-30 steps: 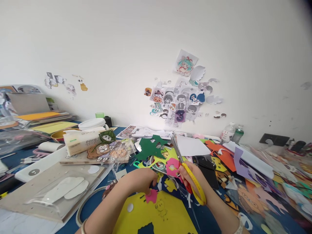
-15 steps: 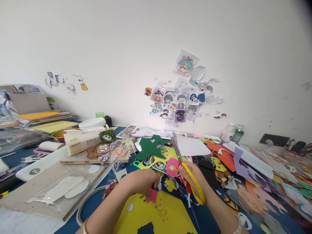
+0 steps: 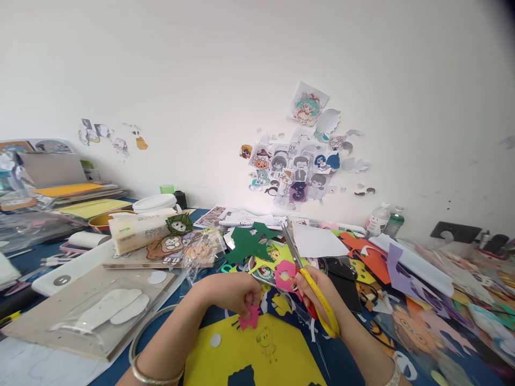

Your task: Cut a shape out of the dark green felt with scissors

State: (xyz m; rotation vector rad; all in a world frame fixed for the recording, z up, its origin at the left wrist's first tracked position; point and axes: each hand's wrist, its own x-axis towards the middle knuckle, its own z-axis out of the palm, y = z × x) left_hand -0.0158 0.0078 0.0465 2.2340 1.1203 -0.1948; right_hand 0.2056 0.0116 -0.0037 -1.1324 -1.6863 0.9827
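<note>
My left hand [image 3: 231, 294] is closed in a pinch on a small pink paper cutout [image 3: 249, 318], held just above a yellow sheet [image 3: 261, 354] with a faint drawing on it. To its right, my right hand [image 3: 317, 294] grips yellow-handled scissors [image 3: 309, 284]; their blades point up and away toward the wall and look nearly closed. A larger pink cutout with a hole [image 3: 285, 274] lies just left of the scissors. Green [image 3: 247, 242] and other coloured paper scraps are piled behind both hands.
A tissue box [image 3: 139, 231] and paper figures on a board [image 3: 169, 252] lie left of centre. A bagged white-shape board [image 3: 92, 308] sits at the near left. Orange, purple and white sheets [image 3: 386, 257] crowd the right. Two bottles [image 3: 384, 219] stand by the sticker-covered wall [image 3: 300, 166].
My left hand has drawn slightly back and left with the pink cutout. The view has shifted a little rightward. My right hand and the scissors have barely moved.
</note>
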